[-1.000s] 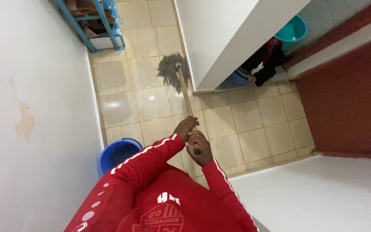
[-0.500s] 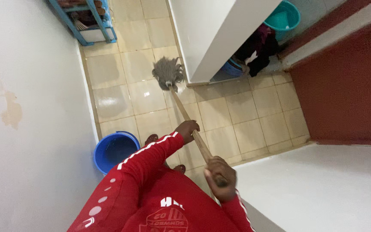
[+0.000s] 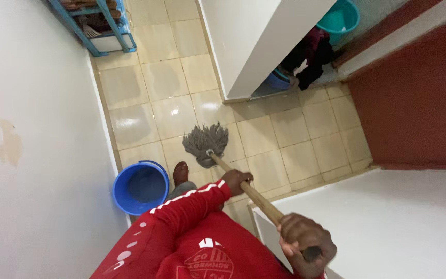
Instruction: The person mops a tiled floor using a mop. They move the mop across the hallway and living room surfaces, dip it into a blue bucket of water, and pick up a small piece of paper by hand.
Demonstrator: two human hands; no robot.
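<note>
Both hands grip one mop: the left hand (image 3: 237, 179) is closed around the wooden handle (image 3: 249, 194) at mid-frame, and the right hand (image 3: 305, 244) is clenched over the handle's top end at the lower right. The handle's long axis runs diagonally, from the right hand up and left across the frame to the grey mop head (image 3: 205, 143), which lies spread on the beige tiled floor (image 3: 290, 139) just left of centre. From the hands, then, the head lies up and to the left, and the left hand is the nearer to it. A bare foot (image 3: 180, 173) stands just below the head, with a blue bucket (image 3: 140, 186) beside it against the white wall at lower left. In the upper left stands a blue rack (image 3: 96, 26); a teal basin (image 3: 339, 18) sits at the top right, dark clothes (image 3: 311, 57) just below it. No labels or signs show on these things.
</note>
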